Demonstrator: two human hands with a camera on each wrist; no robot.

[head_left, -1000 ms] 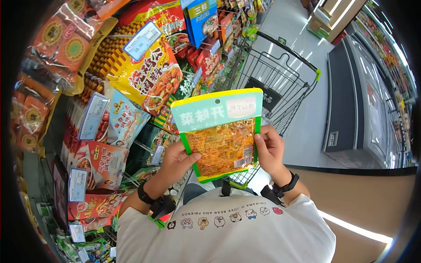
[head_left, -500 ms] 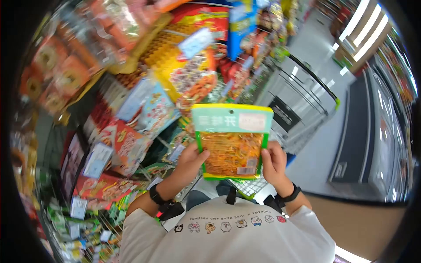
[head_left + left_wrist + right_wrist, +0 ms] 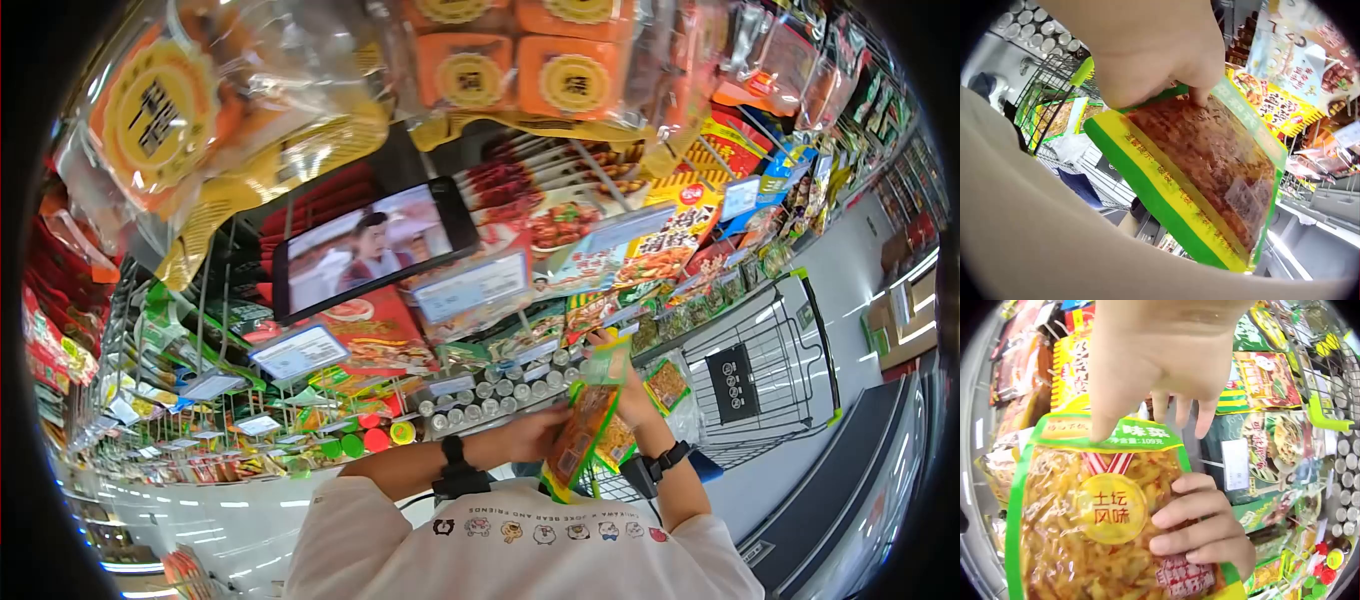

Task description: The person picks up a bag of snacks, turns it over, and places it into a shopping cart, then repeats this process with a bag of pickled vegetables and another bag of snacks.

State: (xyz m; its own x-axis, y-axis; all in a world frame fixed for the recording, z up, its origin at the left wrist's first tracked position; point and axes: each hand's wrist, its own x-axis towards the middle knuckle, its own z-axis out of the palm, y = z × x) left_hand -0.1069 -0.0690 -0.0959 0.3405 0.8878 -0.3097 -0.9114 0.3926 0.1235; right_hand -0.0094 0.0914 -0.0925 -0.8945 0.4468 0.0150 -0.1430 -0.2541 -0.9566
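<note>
A green-and-yellow packet of pickled vegetables is tilted in front of the shirt, turned edge-on to the head view. My left hand grips its side, and in the right wrist view several left fingers lie across the printed front. At the top edge is my right hand. Its thumb overlaps the green header in the right wrist view, while other fingers hang behind the edge. The packet's back, with a barcode label, faces the left wrist view.
A wire shopping cart stands to the right, with similar packets in it. A shelf rack of hanging sauce packets runs along the front. A screen and several jars are on it. A freezer stands at the right.
The view has swung left along the shelf, bringing the screen nearer the middle. The packet has turned from face-on to edge-on, and my right hand has shifted from its side to its top.
</note>
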